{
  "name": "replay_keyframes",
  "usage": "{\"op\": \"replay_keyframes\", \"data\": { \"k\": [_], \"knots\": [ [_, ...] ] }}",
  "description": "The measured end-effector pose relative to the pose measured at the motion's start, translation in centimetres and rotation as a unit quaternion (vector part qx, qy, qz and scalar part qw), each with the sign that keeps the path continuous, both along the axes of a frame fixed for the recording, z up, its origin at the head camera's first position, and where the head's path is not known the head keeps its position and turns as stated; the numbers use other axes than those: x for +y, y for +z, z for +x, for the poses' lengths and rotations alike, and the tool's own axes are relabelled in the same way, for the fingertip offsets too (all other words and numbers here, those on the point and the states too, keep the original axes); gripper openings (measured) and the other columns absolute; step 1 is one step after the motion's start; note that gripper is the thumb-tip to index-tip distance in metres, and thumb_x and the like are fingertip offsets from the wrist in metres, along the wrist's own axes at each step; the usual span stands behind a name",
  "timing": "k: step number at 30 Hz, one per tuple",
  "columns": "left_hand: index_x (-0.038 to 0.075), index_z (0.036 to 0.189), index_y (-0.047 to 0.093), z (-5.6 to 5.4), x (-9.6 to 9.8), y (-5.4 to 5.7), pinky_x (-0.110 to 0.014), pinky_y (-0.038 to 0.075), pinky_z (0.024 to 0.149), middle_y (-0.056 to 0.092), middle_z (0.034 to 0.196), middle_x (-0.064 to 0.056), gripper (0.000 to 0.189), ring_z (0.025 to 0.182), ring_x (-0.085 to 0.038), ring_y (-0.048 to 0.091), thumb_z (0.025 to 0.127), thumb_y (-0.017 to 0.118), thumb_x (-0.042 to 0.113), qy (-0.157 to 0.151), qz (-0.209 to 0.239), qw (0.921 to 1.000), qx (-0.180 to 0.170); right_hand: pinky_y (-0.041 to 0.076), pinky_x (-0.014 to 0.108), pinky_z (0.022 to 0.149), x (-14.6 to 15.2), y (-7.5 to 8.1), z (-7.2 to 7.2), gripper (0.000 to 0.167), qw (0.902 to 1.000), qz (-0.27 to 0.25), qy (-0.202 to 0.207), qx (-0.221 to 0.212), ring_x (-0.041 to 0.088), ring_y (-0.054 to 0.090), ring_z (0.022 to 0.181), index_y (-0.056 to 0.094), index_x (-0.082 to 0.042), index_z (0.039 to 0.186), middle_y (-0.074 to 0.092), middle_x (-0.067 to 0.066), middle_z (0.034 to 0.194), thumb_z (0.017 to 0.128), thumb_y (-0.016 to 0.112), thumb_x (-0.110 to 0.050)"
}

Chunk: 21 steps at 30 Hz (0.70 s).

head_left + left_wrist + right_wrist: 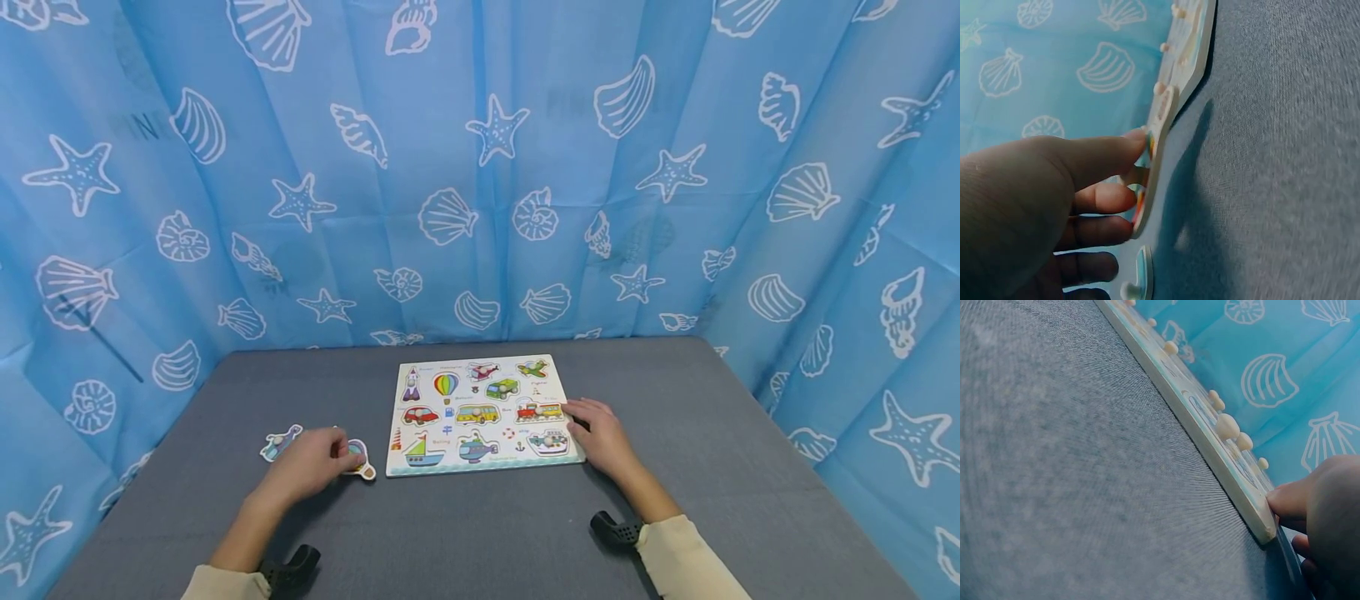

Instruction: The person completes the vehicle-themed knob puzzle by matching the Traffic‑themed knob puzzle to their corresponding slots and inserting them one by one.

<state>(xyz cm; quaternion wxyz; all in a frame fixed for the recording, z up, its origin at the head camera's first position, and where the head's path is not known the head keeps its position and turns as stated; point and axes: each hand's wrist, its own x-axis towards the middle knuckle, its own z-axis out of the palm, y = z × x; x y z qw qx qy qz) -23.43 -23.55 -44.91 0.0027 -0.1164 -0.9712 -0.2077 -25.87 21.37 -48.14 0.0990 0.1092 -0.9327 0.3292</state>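
My left hand [311, 458] pinches a wooden balloon-shaped puzzle piece [367, 472] by its knob, just left of the puzzle board. In the left wrist view the balloon piece [1159, 147] stands tilted on edge, with thumb and fingers at its coloured face. A second piece, small and bluish [274, 445], lies behind that hand, partly covered by it. The flat puzzle board [507, 465] shows vehicle pictures, several with round knobs. At its right edge rests my right hand [603, 437]; the right wrist view shows the thumb [1282, 499] touching the board's near corner area.
A grey cloth-covered table [480, 542] carries everything. Behind and along both sides hangs a blue curtain [450, 275] with white shells and starfish. Each wrist wears a black band, such as the right one [618, 532].
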Motion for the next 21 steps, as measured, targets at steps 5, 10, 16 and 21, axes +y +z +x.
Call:
{"op": "replay_keyframes", "data": {
  "k": [5, 10, 16, 21],
  "knots": [
    [0.018, 0.067, 0.051, -0.5, 0.5, 0.0, -0.031, 0.033, 0.052, 0.046, 0.062, 0.004, 0.036, 0.056, -0.013, 0.042, 0.086, 0.073, 0.039, 0.006, 0.008, 0.9997, 0.021, 0.029, 0.058, 0.107, 0.1, 0.0, 0.0, 0.034, 1.0000, -0.002, -0.001, 0.002, 0.042, 0.039, 0.131, 0.062, 0.004, 0.126, 0.057, 0.022, 0.132, 0.093, 0.060, -0.002],
    [0.018, 0.069, 0.052, -1.1, 1.1, 0.1, -0.032, 0.034, 0.053, 0.047, 0.065, 0.003, 0.034, 0.058, -0.013, 0.043, 0.086, 0.073, 0.038, 0.010, 0.017, 0.9990, 0.039, 0.029, 0.058, 0.106, 0.1, -0.2, -0.1, 0.034, 1.0000, 0.001, -0.002, 0.000, 0.042, 0.039, 0.131, 0.062, 0.004, 0.126, 0.057, 0.021, 0.132, 0.093, 0.061, -0.003],
    [0.018, 0.071, 0.053, -2.1, 2.2, 0.1, -0.032, 0.034, 0.054, 0.046, 0.069, 0.004, 0.033, 0.061, -0.014, 0.043, 0.085, 0.074, 0.040, 0.008, 0.025, 0.9965, 0.080, 0.029, 0.058, 0.106, 0.1, -0.3, -0.1, 0.034, 1.0000, -0.002, -0.007, 0.000, 0.042, 0.040, 0.131, 0.062, 0.003, 0.126, 0.057, 0.021, 0.132, 0.093, 0.061, -0.003],
    [0.019, 0.073, 0.054, -3.2, 3.2, -0.1, -0.032, 0.035, 0.055, 0.048, 0.071, 0.004, 0.032, 0.062, -0.014, 0.044, 0.086, 0.073, 0.041, 0.016, 0.031, 0.9948, 0.096, 0.029, 0.058, 0.106, 0.1, -0.3, -0.1, 0.034, 1.0000, -0.002, -0.006, -0.002, 0.041, 0.039, 0.131, 0.062, 0.003, 0.127, 0.057, 0.021, 0.133, 0.093, 0.060, -0.003]
  ]
}}
